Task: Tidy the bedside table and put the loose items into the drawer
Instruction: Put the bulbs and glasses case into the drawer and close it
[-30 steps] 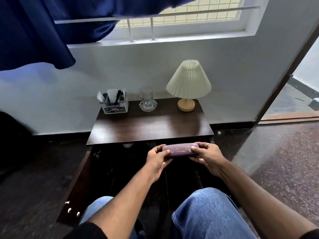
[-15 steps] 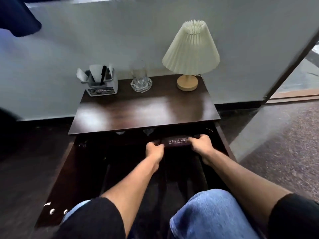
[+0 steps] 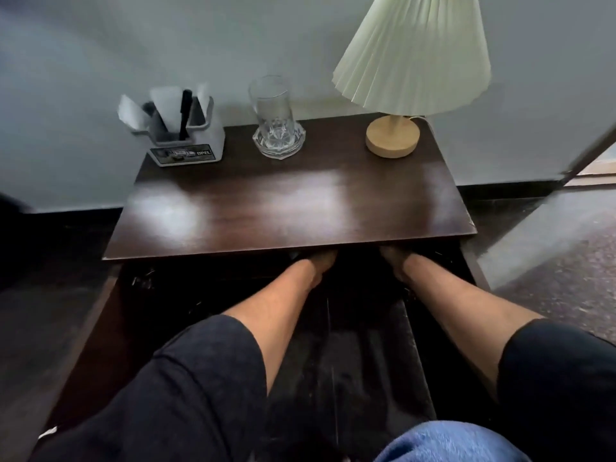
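Both my hands reach forward into the open drawer (image 3: 336, 345) under the front edge of the dark wooden table (image 3: 290, 208). My left hand (image 3: 321, 261) and right hand (image 3: 395, 260) are mostly hidden in the shadow beneath the tabletop, so I cannot tell whether they are open, closed or gripping anything. Nothing I might be holding shows between them; that spot is too dark to read. The drawer is pulled well out toward my knees, its inside black and blurred. On the table, along the back by the wall, stand a white pen holder (image 3: 186, 141) with a black pen at the left, a clear glass (image 3: 276, 121) in the middle, and a lamp (image 3: 406, 68) with a pleated shade at the right. The front of the tabletop is bare
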